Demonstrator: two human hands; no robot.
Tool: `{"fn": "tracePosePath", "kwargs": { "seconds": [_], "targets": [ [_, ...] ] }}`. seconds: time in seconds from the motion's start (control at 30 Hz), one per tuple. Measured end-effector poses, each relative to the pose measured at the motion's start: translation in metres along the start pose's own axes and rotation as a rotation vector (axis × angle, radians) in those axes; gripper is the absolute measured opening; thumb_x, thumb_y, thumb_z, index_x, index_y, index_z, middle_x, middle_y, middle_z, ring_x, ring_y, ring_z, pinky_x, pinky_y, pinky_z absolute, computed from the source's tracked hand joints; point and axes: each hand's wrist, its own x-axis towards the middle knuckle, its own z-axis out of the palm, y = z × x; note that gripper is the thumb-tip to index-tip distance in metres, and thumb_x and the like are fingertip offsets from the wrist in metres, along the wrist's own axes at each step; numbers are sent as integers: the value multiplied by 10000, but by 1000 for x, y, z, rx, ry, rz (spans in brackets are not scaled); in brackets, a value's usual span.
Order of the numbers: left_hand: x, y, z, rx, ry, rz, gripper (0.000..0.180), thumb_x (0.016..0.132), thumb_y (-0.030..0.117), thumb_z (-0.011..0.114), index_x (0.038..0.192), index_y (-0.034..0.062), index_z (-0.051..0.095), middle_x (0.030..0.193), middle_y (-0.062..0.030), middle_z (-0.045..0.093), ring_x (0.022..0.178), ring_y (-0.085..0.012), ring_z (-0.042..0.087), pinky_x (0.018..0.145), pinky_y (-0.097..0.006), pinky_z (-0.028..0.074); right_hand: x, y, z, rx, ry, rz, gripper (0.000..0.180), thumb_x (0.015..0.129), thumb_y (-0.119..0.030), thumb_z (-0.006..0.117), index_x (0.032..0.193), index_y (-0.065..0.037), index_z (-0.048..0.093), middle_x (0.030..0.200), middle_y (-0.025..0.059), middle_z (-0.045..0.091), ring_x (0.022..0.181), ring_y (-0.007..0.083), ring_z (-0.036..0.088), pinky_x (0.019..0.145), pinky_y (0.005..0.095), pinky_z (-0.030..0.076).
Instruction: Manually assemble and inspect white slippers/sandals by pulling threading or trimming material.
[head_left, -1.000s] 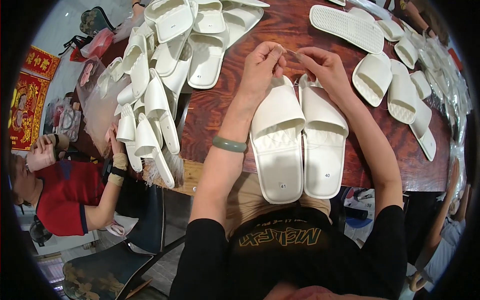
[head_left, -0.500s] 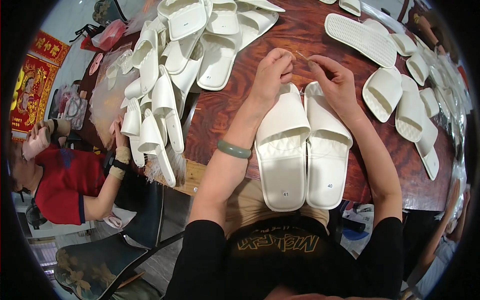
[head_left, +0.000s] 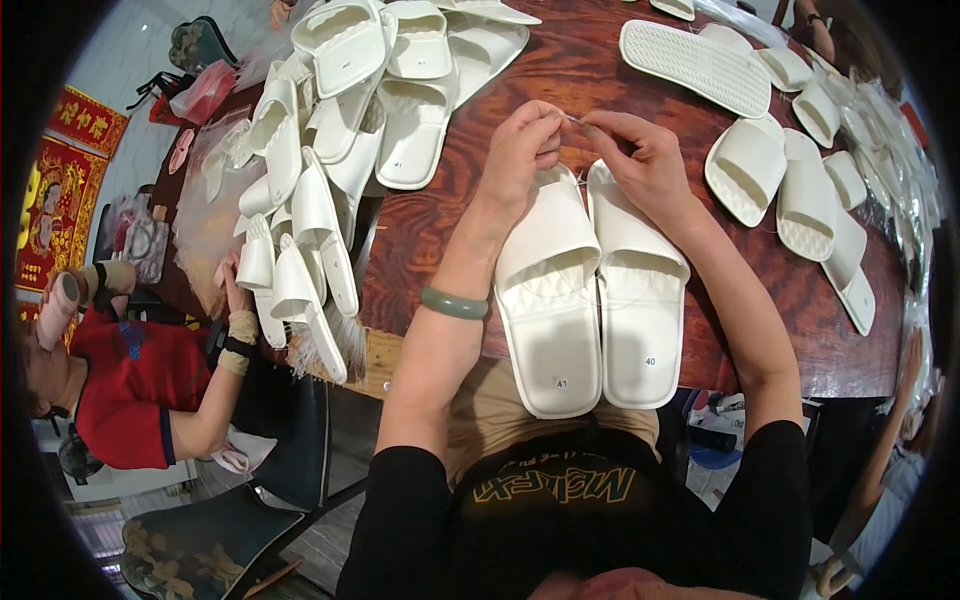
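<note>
A pair of white slide slippers lies side by side in front of me, soles down, over the table's near edge. Just past the toe of the left slipper (head_left: 545,240), my left hand (head_left: 522,150) is closed in a pinch. My right hand (head_left: 642,165) pinches beyond the toe of the right slipper (head_left: 640,255). Between the fingertips runs a thin strand (head_left: 573,119), its material too fine to make out. A faint thin line also crosses the footbeds inside the slippers. A green bangle (head_left: 454,303) circles my left wrist.
White slippers (head_left: 412,135) are heaped at the left, above a bundle of thin pale strands (head_left: 318,345) at the table edge (head_left: 385,350). More slippers (head_left: 747,170) and clear plastic bags (head_left: 880,150) lie right. A person in a red shirt (head_left: 135,385) sits left; others are at right.
My fingertips have come a little closer together, with less of the strand showing between them. The view has shifted slightly; the slippers have hardly moved.
</note>
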Motion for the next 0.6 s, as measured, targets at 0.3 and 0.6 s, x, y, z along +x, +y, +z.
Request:
{"fn": "tracePosePath", "kwargs": {
  "seconds": [0.3, 0.6],
  "targets": [
    [-1, -7, 3, 456, 100, 242, 216, 846, 184, 538, 838, -19, 612, 813, -45, 591, 797, -113, 554, 711, -253, 436, -1, 5, 4, -22, -17, 100, 195, 861, -65, 606, 1027, 31, 642, 846, 55, 669, 743, 64, 579, 667, 202, 464],
    [-3, -8, 4, 405, 137, 264, 223, 859, 182, 530, 819, -34, 570, 755, -51, 570, 698, -103, 500, 637, -281, 412, -2, 13, -1, -4, -91, 88, 213, 889, -77, 586, 1065, 36, 626, 981, 69, 658, 899, 93, 587, 801, 216, 452]
  ]
}}
